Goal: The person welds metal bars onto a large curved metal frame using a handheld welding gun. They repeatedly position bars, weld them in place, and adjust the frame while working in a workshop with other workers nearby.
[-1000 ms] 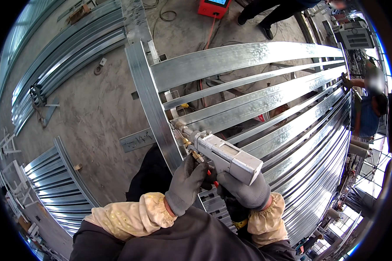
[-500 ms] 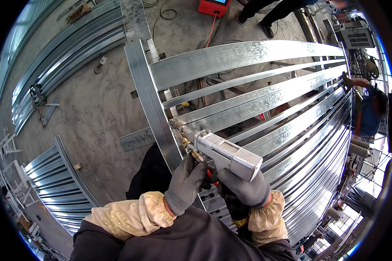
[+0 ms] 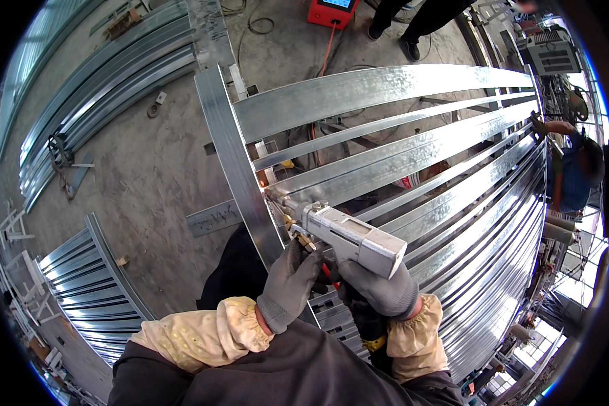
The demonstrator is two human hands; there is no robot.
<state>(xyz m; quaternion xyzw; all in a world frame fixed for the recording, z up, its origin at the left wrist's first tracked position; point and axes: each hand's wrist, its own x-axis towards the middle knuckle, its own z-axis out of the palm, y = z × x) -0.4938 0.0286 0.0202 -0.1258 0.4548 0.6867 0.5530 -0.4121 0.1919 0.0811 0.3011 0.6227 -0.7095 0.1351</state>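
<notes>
A silver handheld welding gun [image 3: 355, 237] lies in the grip of my gloved right hand [image 3: 379, 291], whose fingers wrap its handle below the body. My gloved left hand [image 3: 287, 281] is closed on the brass wire-feed tube [image 3: 302, 238] under the gun's front end. The nozzle touches or nearly touches the joint where a galvanized steel slat [image 3: 386, 159] meets the upright steel rail [image 3: 233, 155]. A small orange glow [image 3: 262, 181] shows at that joint. A red hose comes out between my hands; most of its run is hidden.
More slats of the steel panel [image 3: 480, 271] spread to the right. A co-worker [image 3: 578, 169] grips its far right end. Another person's legs [image 3: 423, 27] stand beside a red machine [image 3: 331, 12] at the back. Long steel profiles [image 3: 108, 81] and a smaller slatted panel [image 3: 91, 291] lie left.
An orange glow has appeared at the joint by the nozzle. My hands and the gun stay almost where they were; the view has shifted very slightly.
</notes>
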